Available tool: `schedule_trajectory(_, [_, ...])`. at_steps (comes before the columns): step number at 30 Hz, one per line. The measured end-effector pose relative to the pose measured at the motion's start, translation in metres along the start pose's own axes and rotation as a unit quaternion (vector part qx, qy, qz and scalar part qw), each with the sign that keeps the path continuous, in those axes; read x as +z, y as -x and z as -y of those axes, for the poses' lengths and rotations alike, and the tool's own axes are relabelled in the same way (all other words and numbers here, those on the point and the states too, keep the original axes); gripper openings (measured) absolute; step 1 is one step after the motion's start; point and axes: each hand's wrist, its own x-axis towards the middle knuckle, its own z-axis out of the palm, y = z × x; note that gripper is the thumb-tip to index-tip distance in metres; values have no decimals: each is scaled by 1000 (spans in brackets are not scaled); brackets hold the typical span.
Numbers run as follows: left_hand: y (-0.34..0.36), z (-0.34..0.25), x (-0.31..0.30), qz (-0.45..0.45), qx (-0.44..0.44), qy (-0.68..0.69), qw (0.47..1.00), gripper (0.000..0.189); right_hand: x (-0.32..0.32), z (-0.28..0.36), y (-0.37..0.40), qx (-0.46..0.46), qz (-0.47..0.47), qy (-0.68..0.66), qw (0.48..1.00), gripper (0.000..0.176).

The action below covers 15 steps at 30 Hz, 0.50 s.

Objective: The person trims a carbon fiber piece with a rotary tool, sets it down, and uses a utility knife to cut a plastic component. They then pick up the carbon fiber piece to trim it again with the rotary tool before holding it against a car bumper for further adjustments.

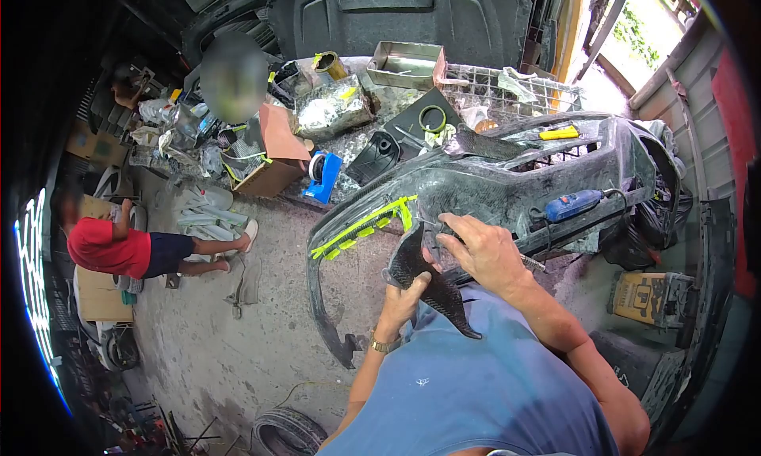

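Observation:
My left hand (pixel 406 299) grips a black carbon-fibre part (pixel 418 275) with a woven surface and a long pointed lower end. The thumb lies on its face, and the part hangs in front of my blue shirt. At the upper edge of the part is my right hand (pixel 485 254), its fingers bent and apart, fingertips close to a greyish flange. Just beyond both hands lies a large dark car bumper (pixel 491 186), dusty and scuffed. Yellow-green masking tape (pixel 361 232) lines an opening on its left side.
On the bumper rest a blue power tool (pixel 574 205) and a yellow-handled tool (pixel 560 133). Behind it, a cluttered bench holds a blue tape dispenser (pixel 322 179), a cardboard box (pixel 273 159) and a metal tray (pixel 406 63). A person in a red shirt (pixel 109 244) is at left. A tyre (pixel 289 432) lies below.

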Motion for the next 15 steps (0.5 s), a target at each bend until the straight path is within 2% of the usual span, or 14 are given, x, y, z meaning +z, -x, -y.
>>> schedule_trajectory(11, [-1, -3, 5, -14, -7, 6, 1000, 31, 1, -4, 0, -4, -3, -4, 1000, 29])
schedule_trajectory(13, [-1, -3, 6, -12, -3, 12, 1000, 31, 0, -7, -3, 20, -7, -10, 1000, 28])
schedule_trajectory(15, [-2, -1, 6, -41, -29, 20, 999, 33, 1, -15, -5, 14, -28, -23, 999, 28])
